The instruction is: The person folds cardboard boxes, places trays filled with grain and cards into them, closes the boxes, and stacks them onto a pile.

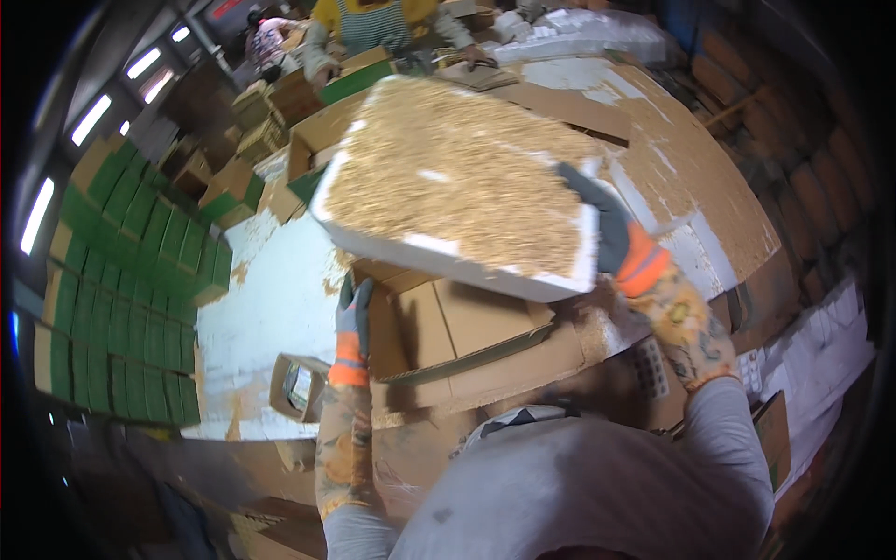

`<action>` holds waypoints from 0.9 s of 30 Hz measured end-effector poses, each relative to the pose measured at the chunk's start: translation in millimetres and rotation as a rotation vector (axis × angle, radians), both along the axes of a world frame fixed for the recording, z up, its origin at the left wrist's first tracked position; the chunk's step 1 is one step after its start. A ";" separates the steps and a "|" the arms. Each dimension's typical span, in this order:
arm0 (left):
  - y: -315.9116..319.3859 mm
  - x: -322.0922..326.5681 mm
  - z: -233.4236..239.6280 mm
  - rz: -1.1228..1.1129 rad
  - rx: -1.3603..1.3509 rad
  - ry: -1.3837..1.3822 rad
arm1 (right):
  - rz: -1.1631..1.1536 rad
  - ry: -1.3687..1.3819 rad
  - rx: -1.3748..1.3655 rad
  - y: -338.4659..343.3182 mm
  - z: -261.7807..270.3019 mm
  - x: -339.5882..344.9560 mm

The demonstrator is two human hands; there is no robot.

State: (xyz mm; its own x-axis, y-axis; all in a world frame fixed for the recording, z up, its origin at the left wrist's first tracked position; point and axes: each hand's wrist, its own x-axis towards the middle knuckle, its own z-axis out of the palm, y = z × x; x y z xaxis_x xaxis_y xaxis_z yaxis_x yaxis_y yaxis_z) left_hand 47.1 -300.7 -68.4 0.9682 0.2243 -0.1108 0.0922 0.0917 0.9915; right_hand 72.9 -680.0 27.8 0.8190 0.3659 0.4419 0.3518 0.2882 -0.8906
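A white foam box (455, 255), topped with loose tan husks or shavings (462, 168), is tilted above an open cardboard box (483, 325). My right hand (600, 220), in a dark-coated glove with an orange cuff, grips the foam box by its right end. At the cardboard box's left wall is my left hand (352, 318), gloved alike, fingers pointing up just below the foam box. Whether those fingers pinch the cardboard wall or only rest beside it cannot be made out. Motion blurs the husks, and the foam box hides the far part of the cardboard box.
Green-and-tan cartons (126, 301) are stacked at the left of the white tabletop (273, 315). A small open carton (299, 387) lies near its front edge. Husks coat the right-hand surface (686, 175). Across the table, a person (374, 31) handles cardboard.
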 end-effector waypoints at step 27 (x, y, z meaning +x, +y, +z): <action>-15.0 32.5 -46.6 0.268 -0.332 -0.340 | 0.140 0.525 -0.537 61.7 7.1 -0.4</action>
